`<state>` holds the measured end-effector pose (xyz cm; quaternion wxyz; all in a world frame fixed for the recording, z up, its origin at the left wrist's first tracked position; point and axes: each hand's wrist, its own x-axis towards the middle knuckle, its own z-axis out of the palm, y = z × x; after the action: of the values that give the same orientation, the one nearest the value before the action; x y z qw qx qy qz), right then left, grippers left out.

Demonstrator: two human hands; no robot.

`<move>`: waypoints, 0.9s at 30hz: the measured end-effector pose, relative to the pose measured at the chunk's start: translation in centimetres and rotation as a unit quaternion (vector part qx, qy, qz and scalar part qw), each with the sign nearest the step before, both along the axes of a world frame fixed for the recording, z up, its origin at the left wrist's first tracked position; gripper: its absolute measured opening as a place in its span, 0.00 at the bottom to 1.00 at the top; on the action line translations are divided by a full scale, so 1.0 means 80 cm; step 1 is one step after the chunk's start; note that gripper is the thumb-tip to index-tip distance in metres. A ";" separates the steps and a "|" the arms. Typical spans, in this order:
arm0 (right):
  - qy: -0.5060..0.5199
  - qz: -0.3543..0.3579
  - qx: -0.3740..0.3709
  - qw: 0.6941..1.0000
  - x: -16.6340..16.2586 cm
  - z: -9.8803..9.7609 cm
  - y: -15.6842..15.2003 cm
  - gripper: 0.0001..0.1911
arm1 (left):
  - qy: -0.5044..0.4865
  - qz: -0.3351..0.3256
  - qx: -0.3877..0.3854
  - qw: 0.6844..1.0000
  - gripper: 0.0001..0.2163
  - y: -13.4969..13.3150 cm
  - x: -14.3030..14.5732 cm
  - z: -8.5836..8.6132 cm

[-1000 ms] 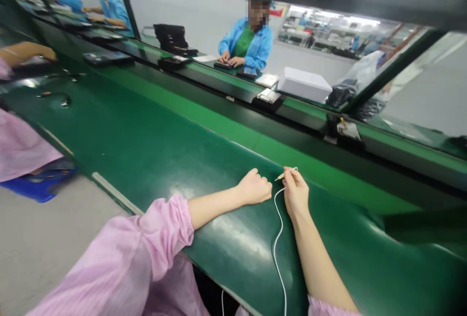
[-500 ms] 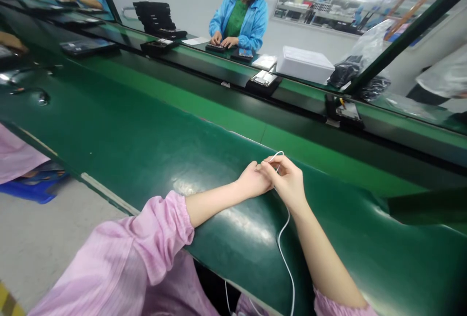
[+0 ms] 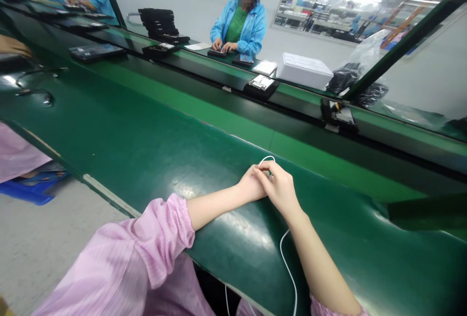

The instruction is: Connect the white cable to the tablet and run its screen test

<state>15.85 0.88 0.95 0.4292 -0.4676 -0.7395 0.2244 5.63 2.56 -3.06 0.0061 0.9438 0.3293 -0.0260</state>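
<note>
1. The right hand pinches a thin white cable against the curled left hand on the green belt.
2. The cable looks light, limp and smooth, trailing off the belt's near edge.
3. Best held near its end, where a small loop shows above the fingers.

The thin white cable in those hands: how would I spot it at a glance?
Find the dark green belt nearest the camera. Where the left hand and right hand meet, the white cable loops above the fingers, then trails along the right forearm: the only white line there.
</note>
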 end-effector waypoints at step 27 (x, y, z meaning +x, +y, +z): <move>-0.028 0.000 -0.032 0.999 0.011 0.000 0.002 0.10 | -0.020 0.017 -0.037 0.999 0.10 0.004 0.000 -0.012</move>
<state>16.76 1.08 0.93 0.3934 -0.4874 -0.7434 0.2348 5.61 2.85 -4.00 0.0481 0.9375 0.3441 -0.0189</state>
